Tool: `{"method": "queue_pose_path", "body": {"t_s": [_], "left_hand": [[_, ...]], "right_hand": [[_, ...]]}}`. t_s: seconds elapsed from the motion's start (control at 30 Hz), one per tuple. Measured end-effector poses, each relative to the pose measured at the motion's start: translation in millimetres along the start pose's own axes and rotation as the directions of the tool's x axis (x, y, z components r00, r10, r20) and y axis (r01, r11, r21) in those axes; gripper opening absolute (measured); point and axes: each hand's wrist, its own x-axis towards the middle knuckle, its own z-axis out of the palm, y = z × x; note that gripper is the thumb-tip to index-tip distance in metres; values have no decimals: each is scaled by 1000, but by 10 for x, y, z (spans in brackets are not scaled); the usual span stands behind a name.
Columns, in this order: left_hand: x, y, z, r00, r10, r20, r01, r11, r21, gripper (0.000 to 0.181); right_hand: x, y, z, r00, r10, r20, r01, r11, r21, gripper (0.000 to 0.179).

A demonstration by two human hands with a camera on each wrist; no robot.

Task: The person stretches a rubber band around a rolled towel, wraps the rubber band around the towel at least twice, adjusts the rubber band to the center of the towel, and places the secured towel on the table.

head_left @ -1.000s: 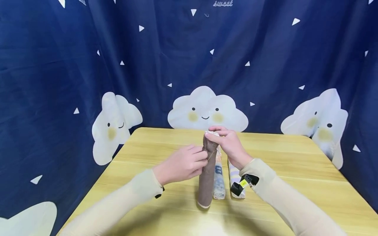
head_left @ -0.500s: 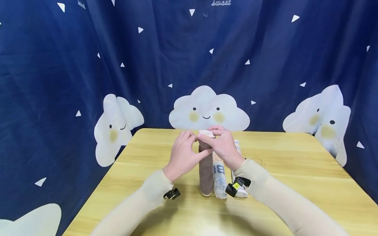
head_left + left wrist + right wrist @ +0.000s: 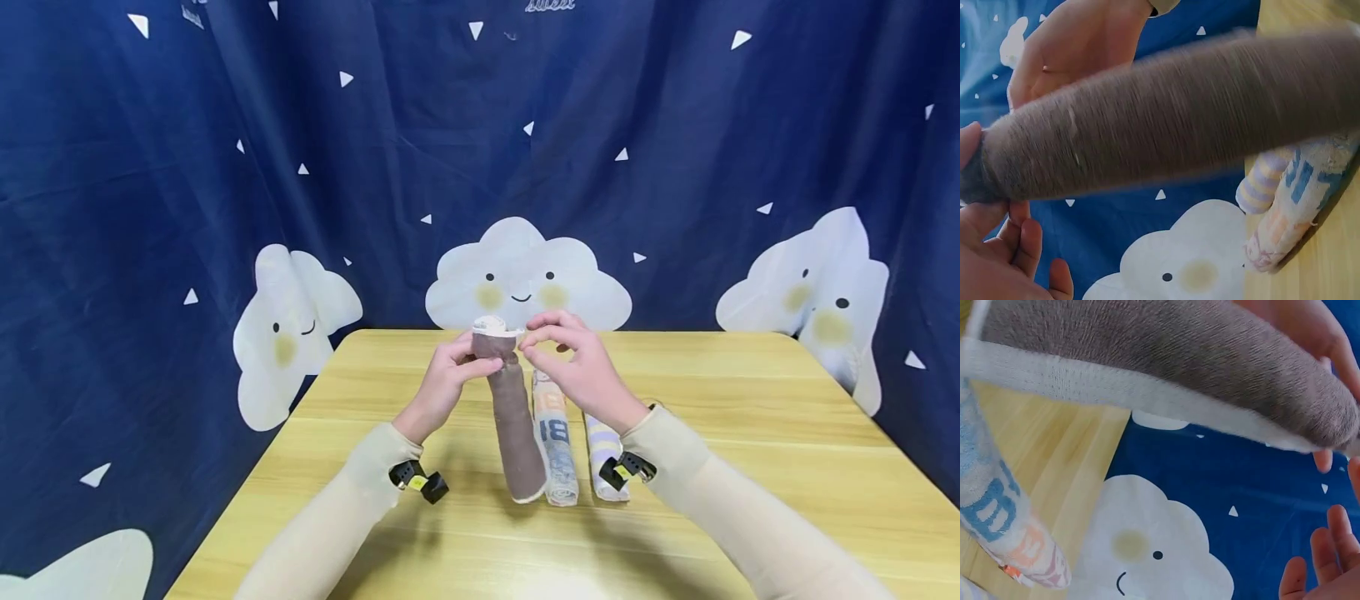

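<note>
A brown towel [image 3: 517,433], rolled into a long tube with white edging, stands tilted above the table. My left hand [image 3: 442,379] grips it just under its top, where the roll narrows sharply below a white-rimmed end. What cinches the roll there is hidden or too small to tell. Just right of that end, my right hand [image 3: 588,375] is raised with bent, spread fingers, and no held thing shows. The left wrist view has the brown towel [image 3: 1179,112] blurred across it. In the right wrist view, the right hand's fingers [image 3: 1325,550] are apart from the towel.
A rolled towel with blue characters [image 3: 557,437] lies beside the brown one on the wooden table [image 3: 750,467]. Right of it lies a striped rolled towel [image 3: 607,458], partly behind the right wrist. A dark blue curtain [image 3: 405,167] with clouds hangs behind the table.
The towel's top has swung left and its lower end right. My left hand has come to grip the neck, while my right hand has let go of the top and drawn off right.
</note>
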Motion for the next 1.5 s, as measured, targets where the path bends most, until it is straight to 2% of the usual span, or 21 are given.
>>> {"method": "queue_pose_path", "body": {"t_s": [0.1, 0.2, 0.3, 0.37, 0.43, 0.57, 0.63, 0.7, 0.93, 1.0, 1.03, 1.13, 1.37, 1.5], "left_hand": [[-32, 126, 24, 999, 51, 7, -52, 993, 105, 18], [-68, 226, 65, 993, 115, -5, -112, 972, 207, 19], [-87, 171, 95, 990, 138, -21, -126, 948, 294, 18], [-90, 143, 126, 990, 137, -28, -119, 934, 337, 15], [-87, 140, 159, 991, 121, -55, -94, 932, 351, 17], [-83, 249, 212, 986, 75, -147, -23, 946, 324, 17], [-66, 225, 207, 981, 58, -184, 2, 951, 310, 19], [-41, 154, 186, 980, 48, -195, 15, 950, 312, 22], [-23, 234, 180, 981, 67, -181, 0, 938, 347, 15], [4, 140, 161, 980, 74, -185, -4, 936, 352, 13], [18, 93, 148, 979, 78, -186, -7, 935, 355, 13], [24, 83, 139, 978, 88, -191, -14, 933, 359, 17], [16, 95, 124, 976, 80, -203, 9, 915, 402, 20], [1, 86, 119, 976, 88, -201, 9, 900, 436, 16]], "right_hand": [[-6, -8, 43, 999, -48, -5, 48, 999, -17, 8], [4, 93, 96, 997, -67, -44, 67, 998, -9, 6], [12, 256, 160, 992, -95, -81, 93, 995, -27, 5], [10, 347, 206, 985, -135, -107, 129, 990, -58, 4], [6, 393, 244, 974, -186, -131, 173, 980, -102, 5], [-6, 414, 288, 948, -275, -162, 251, 955, -155, 6], [-22, 415, 284, 935, -312, -169, 284, 944, -167, 6], [-42, 419, 274, 918, -358, -173, 324, 926, -195, 7], [-25, 429, 254, 837, -510, -198, 447, 847, -289, 12], [-20, 426, 247, 824, -536, -186, 467, 827, -314, 13], [-19, 427, 244, 818, -547, -176, 475, 816, -328, 13], [-22, 431, 237, 807, -574, -139, 493, 784, -376, 13], [-20, 441, 236, 778, -627, -37, 529, 687, -498, 12], [-13, 449, 228, 774, -634, -11, 539, 667, -515, 10]]}}
